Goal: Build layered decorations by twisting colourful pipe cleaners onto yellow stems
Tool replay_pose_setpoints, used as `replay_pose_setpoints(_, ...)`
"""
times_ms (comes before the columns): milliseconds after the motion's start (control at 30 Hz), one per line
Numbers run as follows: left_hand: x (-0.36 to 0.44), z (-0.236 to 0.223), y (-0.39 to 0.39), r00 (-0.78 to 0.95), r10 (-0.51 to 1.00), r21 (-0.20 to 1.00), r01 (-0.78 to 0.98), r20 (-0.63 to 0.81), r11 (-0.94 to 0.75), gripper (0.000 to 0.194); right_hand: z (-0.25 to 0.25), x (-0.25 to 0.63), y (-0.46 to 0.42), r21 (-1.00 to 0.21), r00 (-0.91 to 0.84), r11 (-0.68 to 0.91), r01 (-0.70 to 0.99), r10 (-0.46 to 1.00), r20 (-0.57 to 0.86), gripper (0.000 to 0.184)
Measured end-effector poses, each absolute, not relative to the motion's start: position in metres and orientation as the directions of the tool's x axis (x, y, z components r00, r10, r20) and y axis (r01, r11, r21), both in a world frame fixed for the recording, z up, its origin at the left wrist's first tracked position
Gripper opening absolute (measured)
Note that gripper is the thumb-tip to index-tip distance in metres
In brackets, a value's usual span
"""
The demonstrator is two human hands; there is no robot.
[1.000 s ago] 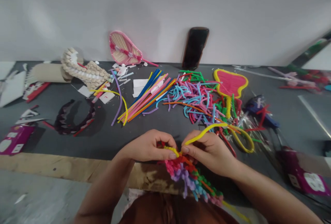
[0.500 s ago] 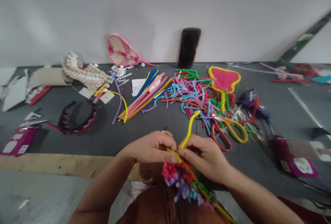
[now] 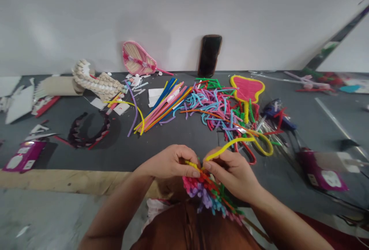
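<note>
Near the table's front edge my left hand (image 3: 178,162) pinches the upper end of a multicoloured pipe-cleaner piece (image 3: 206,196), with pink, purple, blue, red and green tufts hanging down. A short yellow twisted end pokes out between its fingers. Close beside it, my right hand (image 3: 227,169) is closed on a yellow pipe cleaner (image 3: 230,144), thumb against forefinger. The free length of that pipe cleaner slants up to the right over the table. Where it meets the tufted piece is partly hidden by my fingers.
Beyond my hands lie cut pipe-cleaner pieces (image 3: 211,105) and a bundle of long ones (image 3: 164,107). A pink-and-yellow fan shape (image 3: 247,88), a leaning phone (image 3: 210,55), a dark headband (image 3: 89,130) and a glue gun (image 3: 278,115) are also on the table (image 3: 161,144).
The yellow pipe cleaner's free end has swung from nearly upright down to the right. My right hand has turned and shifted slightly right; the left keeps its pinch.
</note>
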State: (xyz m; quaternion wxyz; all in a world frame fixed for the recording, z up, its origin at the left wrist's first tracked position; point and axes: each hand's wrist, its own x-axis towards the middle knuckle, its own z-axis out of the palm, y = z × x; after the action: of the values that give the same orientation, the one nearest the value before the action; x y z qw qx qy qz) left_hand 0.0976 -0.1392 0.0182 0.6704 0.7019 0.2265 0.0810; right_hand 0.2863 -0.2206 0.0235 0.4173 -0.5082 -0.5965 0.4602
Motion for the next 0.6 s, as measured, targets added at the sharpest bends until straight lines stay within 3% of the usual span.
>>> replay_pose_setpoints(267, 0.0965, 0.0124, -0.143, 0.88, 0.427, 0.977, 0.161, -0.206, 0.139, 0.035, 0.0265, 0.2872, -0.2216, -0.92, -0.207, 0.249, 0.301, 0.959, 0.192, 0.011)
replay_pose_setpoints(600, 0.0944, 0.0103, -0.1472, 0.904, 0.315, 0.945, 0.217, -0.289, 0.244, 0.038, 0.0233, 0.2847, -0.2296, -0.935, -0.127, 0.155, 0.319, 0.985, 0.12, 0.01)
